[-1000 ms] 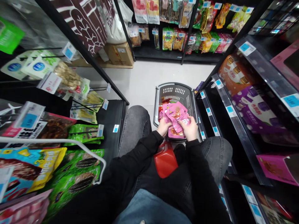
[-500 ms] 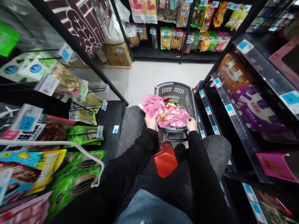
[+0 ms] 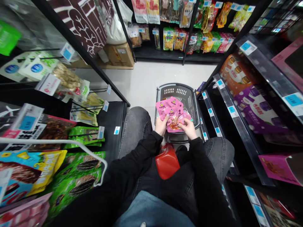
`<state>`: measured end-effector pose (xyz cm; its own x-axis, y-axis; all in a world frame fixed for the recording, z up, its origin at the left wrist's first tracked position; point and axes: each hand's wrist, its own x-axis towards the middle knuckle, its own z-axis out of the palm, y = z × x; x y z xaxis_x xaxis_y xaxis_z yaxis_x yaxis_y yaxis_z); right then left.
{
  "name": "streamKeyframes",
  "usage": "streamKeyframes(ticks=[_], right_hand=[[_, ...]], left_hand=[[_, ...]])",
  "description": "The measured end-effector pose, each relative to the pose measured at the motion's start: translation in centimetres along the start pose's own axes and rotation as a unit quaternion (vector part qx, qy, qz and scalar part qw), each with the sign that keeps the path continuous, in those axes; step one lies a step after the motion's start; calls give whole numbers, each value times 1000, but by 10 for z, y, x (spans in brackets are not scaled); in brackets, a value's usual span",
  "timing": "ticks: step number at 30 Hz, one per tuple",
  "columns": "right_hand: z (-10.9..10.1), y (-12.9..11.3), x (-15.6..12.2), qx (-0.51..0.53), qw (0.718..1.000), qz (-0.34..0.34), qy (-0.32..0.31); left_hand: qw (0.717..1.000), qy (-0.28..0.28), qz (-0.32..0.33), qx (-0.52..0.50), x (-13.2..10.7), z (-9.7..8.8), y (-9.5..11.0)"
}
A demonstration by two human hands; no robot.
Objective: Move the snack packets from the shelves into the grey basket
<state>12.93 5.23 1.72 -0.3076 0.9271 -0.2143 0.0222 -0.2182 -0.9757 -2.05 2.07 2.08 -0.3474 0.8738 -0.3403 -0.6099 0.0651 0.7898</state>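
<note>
Several pink snack packets (image 3: 174, 111) are fanned out over a dark grey shopping basket (image 3: 163, 86) on the floor between my knees. My left hand (image 3: 162, 125) is closed on the left edge of the packets, its thumb on top. At their lower right side, my right hand (image 3: 188, 127) pinches the pink packets too. A clear window in the front packet shows brownish food. The packets cover most of what lies in the basket. A glossy red object (image 3: 167, 161) sits just below the basket, between my legs; I cannot make out its kind.
Hanging snack bags (image 3: 84, 108) and a white wire hook (image 3: 78, 145) stick out on the left. Black shelves with price tags (image 3: 233, 110) and purple cartons (image 3: 258, 105) rise close on the right. Ahead, a cardboard box (image 3: 119, 55) stands beside a rack of bagged snacks (image 3: 168, 39).
Both hands have come closer together. The pink packets, spread apart before, now overlap in one bunch over the basket's middle, and the left hand has shifted to the right.
</note>
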Motion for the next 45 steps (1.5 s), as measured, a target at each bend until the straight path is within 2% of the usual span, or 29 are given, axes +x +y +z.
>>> streamKeyframes(ticks=[2, 4, 6, 7, 8, 9, 11, 13, 15, 18, 21, 23, 25, 27, 29, 31, 33, 36, 40, 42, 45], right_hand=[[-7, -3, 0, -23, 998, -32, 50], [-12, -8, -3, -72, 980, -81, 168], [-8, -13, -11, -154, 934, -133, 295], [-3, -16, -16, -205, 910, -158, 323], [5, -19, -22, -260, 892, -183, 321], [15, -20, -27, -316, 880, -205, 288], [36, -22, -35, -411, 860, -244, 181], [51, -23, -39, -467, 834, -272, 108], [56, -24, -39, -472, 827, -290, 100], [45, -27, -33, -424, 842, -283, 176], [23, -26, -25, -359, 868, -239, 244], [8, -20, -18, -280, 910, -184, 244], [-4, -9, -10, -150, 960, -113, 208], [-15, 3, -2, -29, 982, -49, 178], [-24, 16, 8, 6, 981, -7, 193], [-27, 28, 18, -29, 975, 22, 221], [-25, 39, 28, -67, 971, 47, 226], [-13, 56, 38, -105, 968, 90, 211], [2, 68, 35, -143, 963, 141, 179], [3, 64, 30, -147, 964, 146, 167], [4, 48, 23, -119, 976, 117, 140]], left_hand=[[999, 6, -31, -13, -2, 1, 4], [999, 3, -42, -29, -4, 2, 8], [998, -18, -36, -44, -7, 3, 10], [998, -33, -39, -48, -9, 4, 9], [996, -51, -49, -53, -10, 5, 8], [994, -65, -58, -62, -11, 6, 7], [991, -74, -73, -87, -12, 7, 5], [989, -59, -85, -107, -11, 8, 5], [988, -49, -91, -113, -11, 8, 7], [985, -79, -125, -88, -13, 8, 10], [981, -97, -155, -56, -17, 9, 8], [981, -105, -155, -58, -18, 10, 6], [980, -110, -153, -67, -17, 11, 6], [986, -72, -132, -79, -12, 10, 11], [992, 15, -83, -94, -6, 7, 19], [987, 108, -39, -109, -1, 4, 28], [981, 152, -19, -115, 2, 2, 35], [985, 132, -14, -111, 2, -1, 37], [991, 82, -36, -103, 1, -1, 31], [993, 52, -53, -92, 0, -1, 28], [995, 6, -75, -64, -2, 1, 24]])
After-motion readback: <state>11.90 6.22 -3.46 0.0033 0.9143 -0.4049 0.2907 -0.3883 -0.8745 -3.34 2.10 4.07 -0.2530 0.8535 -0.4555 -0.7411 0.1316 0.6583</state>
